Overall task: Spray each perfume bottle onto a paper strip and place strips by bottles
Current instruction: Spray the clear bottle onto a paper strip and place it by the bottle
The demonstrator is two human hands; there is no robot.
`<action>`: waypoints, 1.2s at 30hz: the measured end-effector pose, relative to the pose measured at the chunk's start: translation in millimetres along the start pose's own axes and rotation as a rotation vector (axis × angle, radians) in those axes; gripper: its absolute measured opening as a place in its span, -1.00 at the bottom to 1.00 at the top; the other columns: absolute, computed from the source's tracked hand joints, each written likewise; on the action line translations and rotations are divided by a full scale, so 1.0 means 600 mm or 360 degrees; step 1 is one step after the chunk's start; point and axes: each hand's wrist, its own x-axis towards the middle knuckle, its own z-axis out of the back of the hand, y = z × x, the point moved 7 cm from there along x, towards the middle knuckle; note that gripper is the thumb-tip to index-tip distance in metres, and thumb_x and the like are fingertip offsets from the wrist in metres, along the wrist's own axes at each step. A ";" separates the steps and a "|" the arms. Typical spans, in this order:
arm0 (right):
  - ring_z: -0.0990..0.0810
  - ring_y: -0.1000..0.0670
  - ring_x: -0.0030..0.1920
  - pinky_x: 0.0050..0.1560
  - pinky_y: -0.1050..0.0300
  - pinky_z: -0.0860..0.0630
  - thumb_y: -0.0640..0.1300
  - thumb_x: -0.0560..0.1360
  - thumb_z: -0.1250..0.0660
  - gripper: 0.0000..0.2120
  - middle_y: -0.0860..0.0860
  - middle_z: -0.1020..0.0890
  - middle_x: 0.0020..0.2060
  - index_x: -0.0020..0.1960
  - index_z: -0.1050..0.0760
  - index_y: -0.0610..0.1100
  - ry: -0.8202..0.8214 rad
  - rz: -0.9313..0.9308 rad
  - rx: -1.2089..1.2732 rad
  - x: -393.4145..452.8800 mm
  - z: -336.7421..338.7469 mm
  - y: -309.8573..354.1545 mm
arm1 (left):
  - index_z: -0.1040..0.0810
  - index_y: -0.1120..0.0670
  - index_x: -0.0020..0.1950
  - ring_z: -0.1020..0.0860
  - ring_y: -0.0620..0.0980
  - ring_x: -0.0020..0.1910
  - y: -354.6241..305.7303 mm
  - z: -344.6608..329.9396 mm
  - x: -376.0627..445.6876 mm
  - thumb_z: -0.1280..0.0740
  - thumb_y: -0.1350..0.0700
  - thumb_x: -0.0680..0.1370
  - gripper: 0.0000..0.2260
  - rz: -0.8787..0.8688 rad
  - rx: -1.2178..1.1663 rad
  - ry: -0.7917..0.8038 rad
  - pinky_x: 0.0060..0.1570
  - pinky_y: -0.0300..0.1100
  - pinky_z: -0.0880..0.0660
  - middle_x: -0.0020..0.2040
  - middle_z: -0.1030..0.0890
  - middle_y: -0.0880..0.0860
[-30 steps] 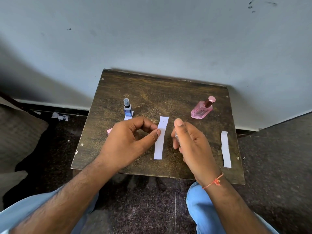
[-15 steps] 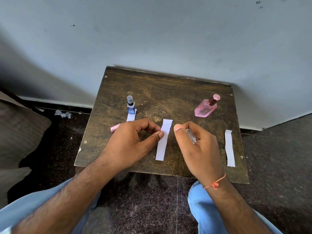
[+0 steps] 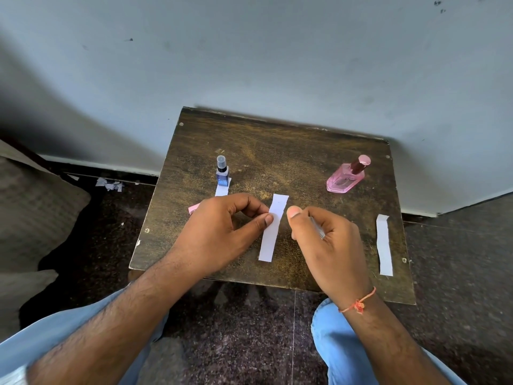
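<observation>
My left hand (image 3: 222,232) pinches a white paper strip (image 3: 270,240) by its left edge over the middle of the small wooden table (image 3: 277,151). To its right my right hand (image 3: 330,245) is closed around a small clear spray bottle (image 3: 317,229), mostly hidden by my fingers, thumb on top. A blue bottle (image 3: 222,173) stands at the table's left with a white strip (image 3: 221,190) just in front of it. A pink bottle (image 3: 347,176) with a dark cap stands at the right. Another white strip (image 3: 384,245) lies near the right edge.
A pink object (image 3: 193,209) pokes out from under my left hand. The table stands against a pale wall (image 3: 249,65). Torn paper scraps (image 3: 109,185) lie on the dark floor at left, beside a cushion (image 3: 33,212). My knees in blue jeans are below the table.
My right hand has turned so the small clear bottle shows between its fingers, thumb on top. The left hand still holds the middle strip in about the same place.
</observation>
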 end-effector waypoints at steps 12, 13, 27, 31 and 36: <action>-0.49 -0.09 -0.41 -0.35 0.00 -0.38 0.39 0.54 -0.26 -0.41 -0.02 -0.51 -0.50 -0.34 -0.53 -0.10 -0.0082 -0.0006 0.0045 0.001 0.010 0.000 | -0.73 -0.08 -0.04 -0.42 -0.28 -0.54 0.001 0.000 0.000 -0.53 0.00 0.61 -0.95 0.0006 0.0019 0.0004 -0.46 -0.46 -0.30 -0.38 -0.61 -0.36; -0.49 -0.08 -0.41 -0.34 -0.01 -0.38 0.38 0.54 -0.27 -0.42 -0.01 -0.51 -0.51 -0.34 -0.55 -0.10 -0.0086 -0.0012 0.0041 0.002 0.011 0.000 | -0.73 -0.07 -0.04 -0.43 -0.30 -0.53 0.001 0.000 0.000 -0.53 0.01 0.61 -0.95 0.0009 0.0019 0.0005 -0.46 -0.47 -0.31 -0.38 -0.60 -0.37; -0.50 -0.22 -0.34 -0.27 -0.15 -0.43 0.45 0.55 -0.21 -0.29 -0.18 -0.50 -0.43 -0.33 -0.46 -0.20 -0.0035 -0.0064 0.0036 0.005 0.008 -0.003 | -0.72 -0.12 -0.06 -0.45 -0.29 -0.50 0.005 -0.001 0.001 -0.53 -0.02 0.60 -0.94 0.0005 0.0043 0.0012 -0.43 -0.45 -0.34 -0.32 -0.63 -0.36; -0.41 -0.25 -0.39 -0.32 -0.18 -0.39 0.37 0.57 -0.25 -0.31 -0.24 -0.45 -0.44 -0.33 -0.44 -0.26 -0.0015 -0.0068 0.0113 0.007 0.010 -0.005 | -0.73 -0.09 -0.05 -0.46 -0.30 -0.50 0.006 -0.001 0.001 -0.54 -0.01 0.60 -0.95 0.0017 0.0023 0.0012 -0.43 -0.46 -0.35 -0.32 -0.64 -0.35; -0.33 -0.04 -0.42 -0.32 -0.22 -0.39 0.35 0.57 -0.26 -0.35 -0.24 -0.41 -0.43 -0.33 -0.40 -0.23 0.0048 -0.0118 0.0136 0.007 0.006 -0.010 | -0.73 -0.08 -0.05 -0.49 -0.36 -0.47 0.004 -0.001 0.001 -0.54 0.02 0.60 -0.95 0.0007 0.0041 0.0013 -0.42 -0.49 -0.37 -0.32 -0.62 -0.37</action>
